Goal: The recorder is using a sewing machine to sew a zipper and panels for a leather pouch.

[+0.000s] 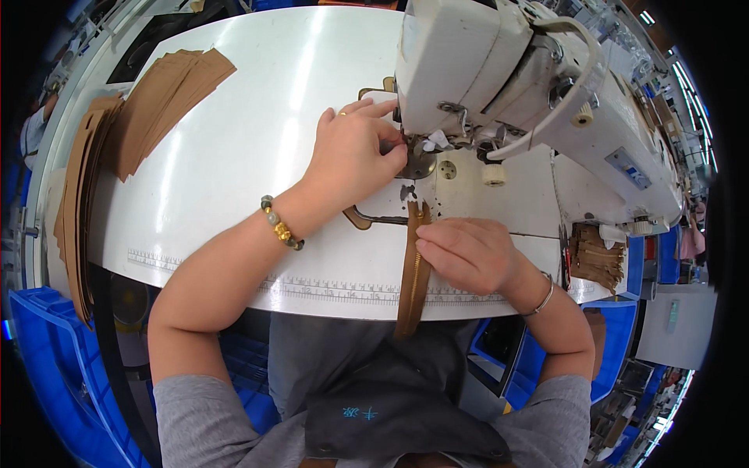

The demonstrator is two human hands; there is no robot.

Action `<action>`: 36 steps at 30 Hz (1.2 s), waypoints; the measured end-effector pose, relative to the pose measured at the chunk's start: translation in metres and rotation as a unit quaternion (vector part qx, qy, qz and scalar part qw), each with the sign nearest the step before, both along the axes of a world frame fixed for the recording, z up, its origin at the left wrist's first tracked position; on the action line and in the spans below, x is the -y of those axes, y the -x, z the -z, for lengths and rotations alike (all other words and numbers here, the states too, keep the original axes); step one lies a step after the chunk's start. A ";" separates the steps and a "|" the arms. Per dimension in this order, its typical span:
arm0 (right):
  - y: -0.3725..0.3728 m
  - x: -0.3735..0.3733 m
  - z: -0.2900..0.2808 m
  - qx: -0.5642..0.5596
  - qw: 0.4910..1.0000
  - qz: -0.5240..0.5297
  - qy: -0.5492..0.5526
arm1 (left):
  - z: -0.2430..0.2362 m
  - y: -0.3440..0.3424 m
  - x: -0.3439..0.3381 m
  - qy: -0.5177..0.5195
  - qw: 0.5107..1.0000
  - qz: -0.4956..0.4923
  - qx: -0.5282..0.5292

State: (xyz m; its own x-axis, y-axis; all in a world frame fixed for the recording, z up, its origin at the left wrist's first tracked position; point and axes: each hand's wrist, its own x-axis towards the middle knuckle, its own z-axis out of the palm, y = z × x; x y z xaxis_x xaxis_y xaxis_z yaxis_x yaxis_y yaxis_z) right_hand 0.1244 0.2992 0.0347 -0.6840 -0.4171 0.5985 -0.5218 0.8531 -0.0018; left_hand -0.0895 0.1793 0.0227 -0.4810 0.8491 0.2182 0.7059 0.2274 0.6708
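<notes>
My left hand [355, 152] is at the needle area of the white sewing machine [460, 62], thumb and forefinger bent beside the metal presser foot and plate [418, 160]; whatever those fingertips grip is hidden. A bracelet of beads circles that wrist. My right hand [464, 249] pinches a brown zipper [411, 296] with a gold-coloured chain, which lies lengthwise below the needle area and hangs over the table's front edge. A printed ruler strip runs beneath it along that edge of the white table [195, 195].
Brown fabric pieces [168, 101] are stacked at the left, with longer strips [82, 195] beside them. Brown zippers [597, 257] lie bunched at the right. Blue bins [47, 343] flank the table. Part of another person [33, 132] shows at the far left edge.
</notes>
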 end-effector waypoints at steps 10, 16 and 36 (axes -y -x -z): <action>0.000 0.001 0.002 -0.002 1.000 0.001 0.011 | 0.001 -0.001 -0.003 -0.021 1.000 -0.010 -0.002; 0.000 0.000 0.003 -0.007 1.000 0.004 0.018 | -0.019 0.009 0.024 0.034 0.979 -0.034 -0.198; 0.002 0.002 0.005 0.042 0.996 0.076 -0.021 | -0.003 0.003 0.005 0.144 0.912 0.022 -0.384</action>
